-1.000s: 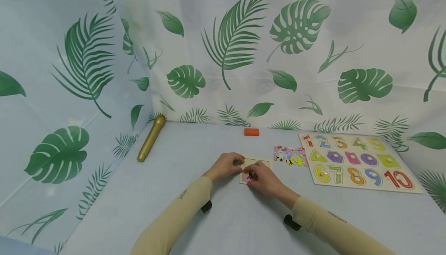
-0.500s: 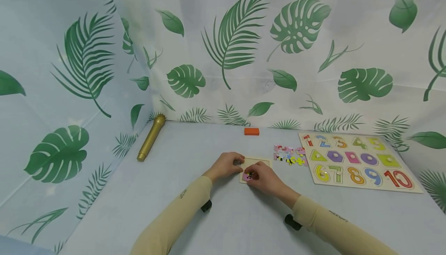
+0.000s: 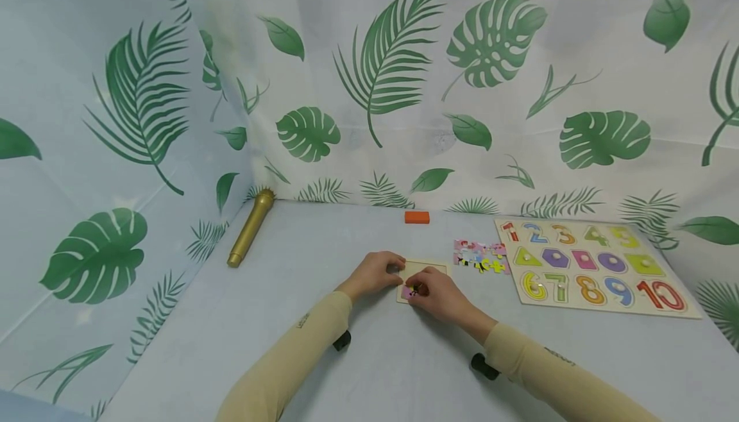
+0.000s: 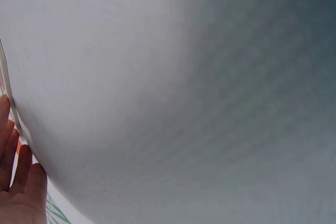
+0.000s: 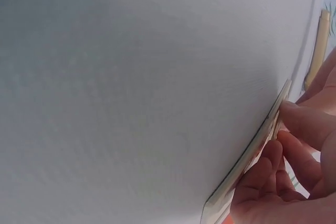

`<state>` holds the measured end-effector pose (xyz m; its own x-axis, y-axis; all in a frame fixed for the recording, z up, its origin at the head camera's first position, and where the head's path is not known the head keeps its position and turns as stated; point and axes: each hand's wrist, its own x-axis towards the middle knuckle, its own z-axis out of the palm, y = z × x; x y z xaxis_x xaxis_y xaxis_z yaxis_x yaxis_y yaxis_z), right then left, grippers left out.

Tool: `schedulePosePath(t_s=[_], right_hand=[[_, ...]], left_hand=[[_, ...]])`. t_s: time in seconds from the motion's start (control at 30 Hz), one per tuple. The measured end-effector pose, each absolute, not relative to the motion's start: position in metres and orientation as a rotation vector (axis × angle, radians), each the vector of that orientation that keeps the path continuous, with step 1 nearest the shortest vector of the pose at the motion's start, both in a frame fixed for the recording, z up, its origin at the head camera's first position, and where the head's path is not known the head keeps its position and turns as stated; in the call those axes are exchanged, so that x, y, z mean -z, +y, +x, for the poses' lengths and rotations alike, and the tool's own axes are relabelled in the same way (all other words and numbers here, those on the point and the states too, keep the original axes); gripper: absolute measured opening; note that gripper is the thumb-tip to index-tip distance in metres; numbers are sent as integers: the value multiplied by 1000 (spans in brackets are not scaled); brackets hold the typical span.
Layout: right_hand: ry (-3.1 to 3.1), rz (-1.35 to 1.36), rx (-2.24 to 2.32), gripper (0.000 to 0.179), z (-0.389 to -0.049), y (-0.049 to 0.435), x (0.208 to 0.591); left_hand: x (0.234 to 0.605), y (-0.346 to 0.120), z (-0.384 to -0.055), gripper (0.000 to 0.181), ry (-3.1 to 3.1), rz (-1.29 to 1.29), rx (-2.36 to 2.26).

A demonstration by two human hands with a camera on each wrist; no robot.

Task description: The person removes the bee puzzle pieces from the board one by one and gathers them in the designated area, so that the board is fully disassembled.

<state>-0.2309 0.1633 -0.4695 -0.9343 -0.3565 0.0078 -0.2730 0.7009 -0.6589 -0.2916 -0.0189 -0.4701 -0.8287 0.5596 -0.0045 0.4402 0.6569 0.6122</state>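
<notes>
A small wooden jigsaw tray (image 3: 426,264) lies on the table between both hands, its thin edge (image 5: 239,170) also visible in the right wrist view. My left hand (image 3: 371,273) rests at the tray's left side, thumb and fingertips along its border; its fingers look fairly straight in the left wrist view. With thumb and fingertips, my right hand (image 3: 443,299) pinches a pink jigsaw piece (image 3: 407,293) with dark markings, low over the tray's near left corner. The right fingers partly cover the piece and much of the tray.
Joined and loose jigsaw pieces (image 3: 479,256) lie right of the tray. Beside them is a wooden number-and-shape puzzle board (image 3: 568,274). An orange block (image 3: 417,217) sits near the back wall, and a gold microphone (image 3: 249,229) lies at the far left.
</notes>
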Motion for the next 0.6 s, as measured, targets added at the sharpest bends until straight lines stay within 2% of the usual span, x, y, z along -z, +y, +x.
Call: schedulePosePath(t_s=[0.6], right_hand=[[2793,-505,1091,25,-229,168,466]], left_hand=[[469,-19,-292,30,2688,823,-892]])
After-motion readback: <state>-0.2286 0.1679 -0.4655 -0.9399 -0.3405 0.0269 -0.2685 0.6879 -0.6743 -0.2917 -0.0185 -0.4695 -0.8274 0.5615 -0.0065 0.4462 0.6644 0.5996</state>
